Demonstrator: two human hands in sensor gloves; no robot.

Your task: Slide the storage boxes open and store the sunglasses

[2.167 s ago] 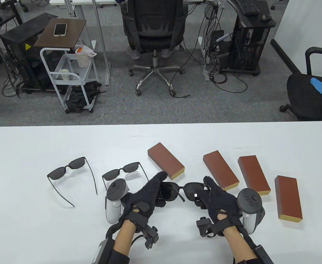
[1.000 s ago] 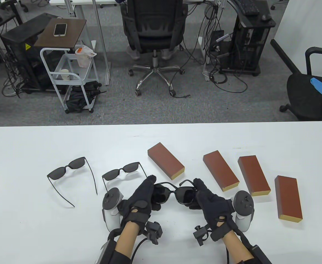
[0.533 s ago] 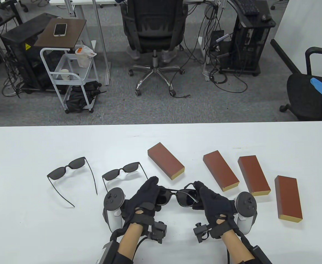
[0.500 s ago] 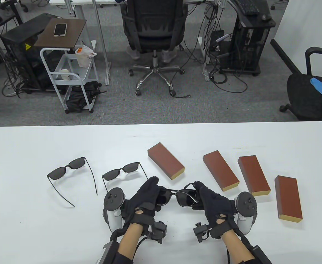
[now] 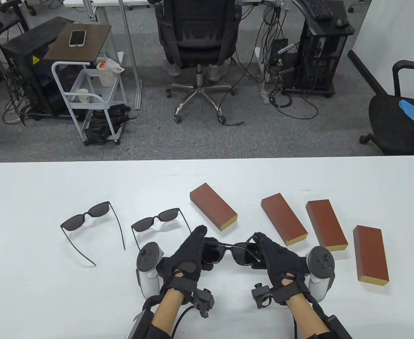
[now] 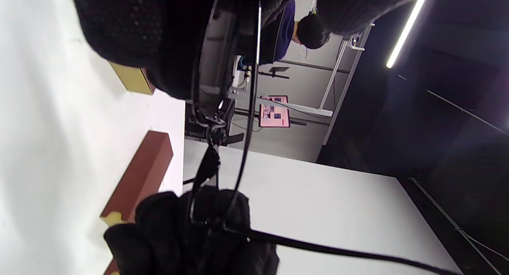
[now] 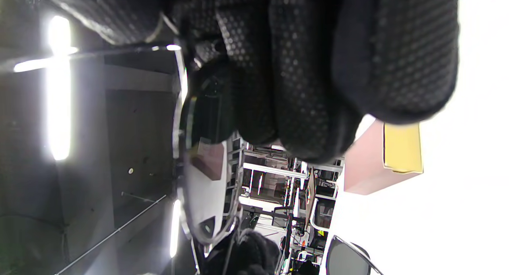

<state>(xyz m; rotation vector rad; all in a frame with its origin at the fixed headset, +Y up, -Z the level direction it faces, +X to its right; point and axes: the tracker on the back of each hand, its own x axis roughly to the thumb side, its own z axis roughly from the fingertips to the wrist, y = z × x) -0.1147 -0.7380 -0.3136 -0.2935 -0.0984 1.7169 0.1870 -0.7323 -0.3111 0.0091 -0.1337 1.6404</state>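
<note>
While both hands work near the table's [image 5: 33, 300] 6 o'clock edge, they share one pair of shades [image 5: 231, 251] held just above the white top. The left hand [image 5: 187, 256] grips the pair's left lens end, fingers curled around it; the right hand [image 5: 275, 257] grips the right lens end the same way. In the left wrist view the frame [image 6: 222, 108] runs from the near glove down to the far one, and a thin temple arm [image 6: 338, 249] sticks out toward 4 o'clock. The right wrist view shows gloved fingers [image 7: 310, 68] wrapped over a lens.

Four brown boxes lie shut on the table. Box one [image 5: 213, 206] sits at 12 o'clock from the hands, box two [image 5: 284, 218] at 1 o'clock, box three [image 5: 326, 224] and box four [image 5: 370, 254] out toward 2 and 3 o'clock, each apart from its neighbour.

Two more pairs rest unfolded on the table: pair one [image 5: 159, 219] just beside the left hand at 10 o'clock, pair two [image 5: 86, 219] further out at 9 o'clock.
</note>
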